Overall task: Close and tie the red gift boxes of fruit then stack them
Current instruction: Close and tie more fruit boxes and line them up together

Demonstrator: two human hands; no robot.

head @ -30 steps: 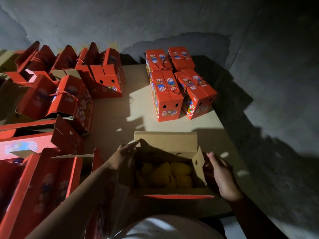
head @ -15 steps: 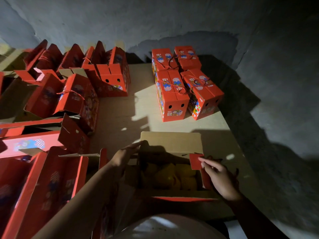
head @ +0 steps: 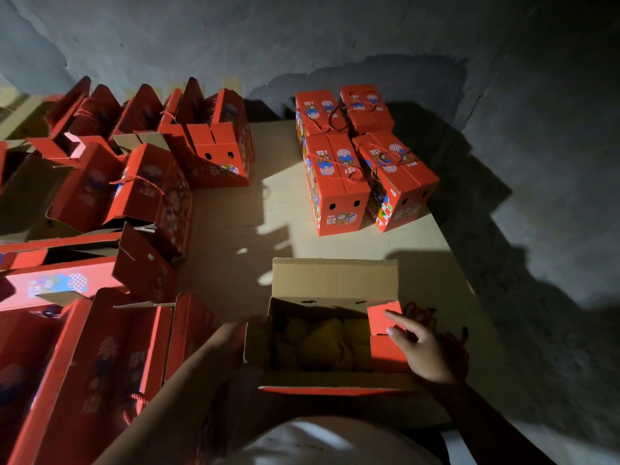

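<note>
An open red gift box stands right in front of me, its far flap upright with the brown inside showing. Yellow fruit lies inside in shadow. My right hand presses straight fingers on the red right side flap, which leans in over the fruit. My left hand rests against the outside of the left side flap. A red cord lies by the box's right side. Several closed, tied boxes stand together at the back right.
Many open red boxes with raised flaps crowd the left side and back left of the table. The table's right edge runs close to the tied boxes. A dark plastered wall rises behind and to the right.
My right hand has swung the right side flap from outside the box up and inward over the fruit. My left hand has stayed at the left flap.
</note>
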